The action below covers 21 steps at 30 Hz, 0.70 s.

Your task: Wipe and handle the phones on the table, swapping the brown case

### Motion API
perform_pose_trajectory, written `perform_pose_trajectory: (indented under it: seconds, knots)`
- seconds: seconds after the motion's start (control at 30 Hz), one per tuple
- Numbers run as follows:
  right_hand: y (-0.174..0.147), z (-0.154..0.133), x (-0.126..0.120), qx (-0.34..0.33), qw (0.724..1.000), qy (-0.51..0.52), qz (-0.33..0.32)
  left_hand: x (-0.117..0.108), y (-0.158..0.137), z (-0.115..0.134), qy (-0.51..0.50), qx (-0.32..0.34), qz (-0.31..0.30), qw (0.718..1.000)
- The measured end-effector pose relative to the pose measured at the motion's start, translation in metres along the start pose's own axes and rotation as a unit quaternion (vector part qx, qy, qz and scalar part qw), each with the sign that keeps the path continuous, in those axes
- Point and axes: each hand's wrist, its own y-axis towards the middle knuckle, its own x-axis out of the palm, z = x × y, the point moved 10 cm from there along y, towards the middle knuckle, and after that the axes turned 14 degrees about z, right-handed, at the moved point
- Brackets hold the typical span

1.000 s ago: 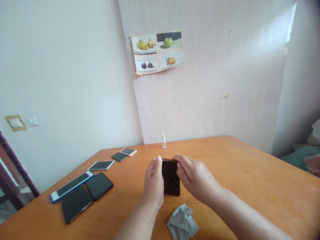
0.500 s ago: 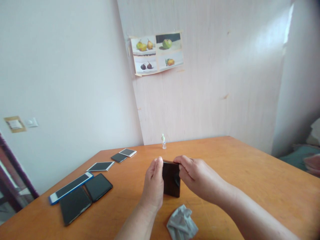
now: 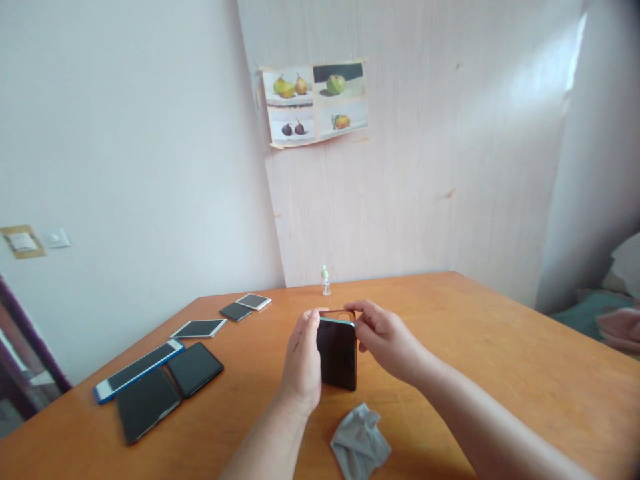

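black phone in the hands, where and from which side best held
Probably the left edge of the black phone, from the left: it stands upright, that long side fits the left grip, and the case gapes at the top by the right grip.

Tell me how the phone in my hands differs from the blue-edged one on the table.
The held phone is upright; the blue-edged phone lies flat. The held phone's front looks all black, while the blue-edged phone has white borders around its dark screen. Both screens look dark.
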Motion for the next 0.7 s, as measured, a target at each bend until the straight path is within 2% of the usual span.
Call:
perform_pose_trajectory:
  seconds: [0.2, 0.33, 0.7]
  knots:
    - [-0.001, 0.011, 0.008, 0.067, 0.996, 0.050, -0.015, 0.004, 0.000, 0.006, 0.000, 0.010, -0.039, 0.999]
    - [-0.001, 0.013, 0.010, 0.081, 0.993, 0.091, 0.004, 0.004, 0.001, 0.005, -0.005, 0.014, -0.037, 0.999]
    - [-0.003, 0.025, 0.010, 0.107, 0.987, 0.105, 0.051, 0.005, -0.003, 0.033, 0.086, 0.144, -0.047, 0.985]
